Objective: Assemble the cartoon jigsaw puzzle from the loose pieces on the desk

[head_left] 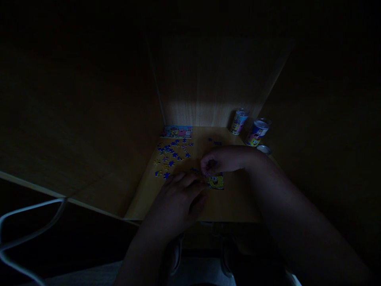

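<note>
A partly joined jigsaw puzzle [216, 182] with a yellow cartoon face lies on the wooden surface between my hands. My left hand [181, 194] rests palm down at its left side, fingers stretched out and thumb apart. Over the puzzle's upper left edge, my right hand [218, 161] is bent inward with its fingers curled into a pinch. Whatever is between those fingertips is too dark to make out. Loose blue and yellow puzzle pieces [171, 163] are scattered beyond my left fingers. A few more pieces [218, 143] lie behind my right hand.
A picture card [177, 132] with cartoon figures lies at the back left. Two printed cans [239, 122] [257, 133] stand at the back right, beside a round lid [264, 149]. Dark wooden panels enclose the sides and back. A white cable [29, 207] hangs at the left.
</note>
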Available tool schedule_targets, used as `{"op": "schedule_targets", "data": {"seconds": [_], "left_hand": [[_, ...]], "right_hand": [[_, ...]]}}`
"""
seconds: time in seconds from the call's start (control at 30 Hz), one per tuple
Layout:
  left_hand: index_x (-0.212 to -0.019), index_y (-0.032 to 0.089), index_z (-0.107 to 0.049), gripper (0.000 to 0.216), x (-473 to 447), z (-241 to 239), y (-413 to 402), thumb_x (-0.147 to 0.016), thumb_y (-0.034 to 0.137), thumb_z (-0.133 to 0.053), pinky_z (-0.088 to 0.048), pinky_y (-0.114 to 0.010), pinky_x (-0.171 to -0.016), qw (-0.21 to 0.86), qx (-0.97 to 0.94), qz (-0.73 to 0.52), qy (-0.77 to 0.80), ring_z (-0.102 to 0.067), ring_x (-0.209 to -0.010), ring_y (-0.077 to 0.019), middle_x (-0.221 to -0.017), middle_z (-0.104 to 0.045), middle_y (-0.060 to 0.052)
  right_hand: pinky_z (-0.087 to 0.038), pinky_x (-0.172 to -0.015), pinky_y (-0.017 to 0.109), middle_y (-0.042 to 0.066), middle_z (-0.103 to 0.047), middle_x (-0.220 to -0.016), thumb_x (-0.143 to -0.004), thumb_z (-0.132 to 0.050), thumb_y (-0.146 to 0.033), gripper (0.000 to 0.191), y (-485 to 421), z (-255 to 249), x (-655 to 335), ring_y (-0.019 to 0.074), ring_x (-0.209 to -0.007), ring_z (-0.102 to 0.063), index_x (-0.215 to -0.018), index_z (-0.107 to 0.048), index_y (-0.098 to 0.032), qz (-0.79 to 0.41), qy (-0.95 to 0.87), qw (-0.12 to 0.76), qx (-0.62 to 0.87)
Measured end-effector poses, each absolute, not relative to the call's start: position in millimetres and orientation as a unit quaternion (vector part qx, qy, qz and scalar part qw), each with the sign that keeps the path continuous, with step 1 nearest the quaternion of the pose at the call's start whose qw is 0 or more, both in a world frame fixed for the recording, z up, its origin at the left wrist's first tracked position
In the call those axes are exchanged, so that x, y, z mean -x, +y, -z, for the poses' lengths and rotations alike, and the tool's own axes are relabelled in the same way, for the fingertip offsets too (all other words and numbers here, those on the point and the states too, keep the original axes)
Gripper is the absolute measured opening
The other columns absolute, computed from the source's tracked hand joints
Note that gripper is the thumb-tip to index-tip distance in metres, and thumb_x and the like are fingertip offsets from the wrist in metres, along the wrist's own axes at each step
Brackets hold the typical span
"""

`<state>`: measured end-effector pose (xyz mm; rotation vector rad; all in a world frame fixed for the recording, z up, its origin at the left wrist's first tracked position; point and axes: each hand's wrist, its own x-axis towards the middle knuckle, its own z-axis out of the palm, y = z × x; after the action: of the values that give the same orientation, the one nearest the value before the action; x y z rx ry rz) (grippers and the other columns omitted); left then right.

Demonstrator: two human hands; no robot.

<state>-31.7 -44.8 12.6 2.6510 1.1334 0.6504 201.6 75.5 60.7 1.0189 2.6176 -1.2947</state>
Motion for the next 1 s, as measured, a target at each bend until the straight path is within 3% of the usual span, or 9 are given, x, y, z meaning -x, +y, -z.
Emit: {"op": "schedule_targets", "data": {"seconds": [0.23,0.53,1.0], "left_hand": [[-0.124,0.029,-0.074,0.022,33.8,-7.9,-44.4,-0.105,0.023,-0.067,-0.054,-0.052,-0.106,0.089,-0.893,-0.227,0.379,-0.064,-0.119,-0.0282,-0.13,-0.073,-0.002],[-0.133,0.025,-0.069,0.029,33.8,-5.9,-42.5,-0.104,0.022,-0.066,-0.052,-0.056,-0.112,0.066,-0.875,-0.253,0.407,-0.065,-0.125,-0.0299,-0.138,-0.072,-0.006],[-0.127,0.023,-0.072,0.023,30.9,-6.4,-40.0,-0.105,0.023,-0.065,-0.053,-0.055,-0.11,0.057,-0.865,-0.244,0.434,-0.068,-0.12,-0.0297,-0.132,-0.075,-0.006]], "right_hand": [[-0.057,-0.082,0.028,0.004,-0.08,-0.111,-0.1,-0.065,-0.023,0.022,81.9,-55.4,-203.4,0.0167,-0.092,-0.075,-0.119,-0.076,-0.021,0.442,0.817,-0.067,-0.365],[-0.061,-0.078,0.033,0.001,-0.08,-0.083,-0.089,-0.078,-0.028,0.01,87.9,-45.2,-202.2,0.0186,-0.077,-0.077,-0.094,-0.073,-0.02,0.556,0.731,-0.089,-0.385],[-0.062,-0.078,0.03,0.002,-0.082,-0.083,-0.077,-0.09,-0.033,0.02,88.4,-42.3,-198.9,0.0165,-0.076,-0.077,-0.086,-0.079,-0.019,0.59,0.702,-0.089,-0.389]]}}
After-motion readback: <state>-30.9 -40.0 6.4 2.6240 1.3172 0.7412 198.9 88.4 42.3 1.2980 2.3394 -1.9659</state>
